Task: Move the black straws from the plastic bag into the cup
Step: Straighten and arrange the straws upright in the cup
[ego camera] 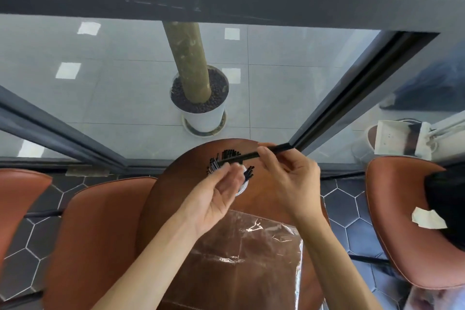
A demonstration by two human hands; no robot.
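Note:
A white cup (243,187) stands on the small round brown table (161,199), mostly hidden behind my left hand. Several black straws (230,153) stick out of it. My right hand (289,178) pinches a black straw (279,149) that lies nearly level above the cup, its left end over the straws. My left hand (216,196) is held just in front of the cup, palm up with fingers curled and apart, its fingertips close to the straw's left end. The clear plastic bag (249,251) lies flat on the table near me and looks empty.
Brown leather chairs stand at the left (95,234) and right (402,221); the right one carries a dark item and a paper scrap (427,219). Beyond the table a window looks down on a white plant pot (201,106). A white paper bag (397,139) stands at the right.

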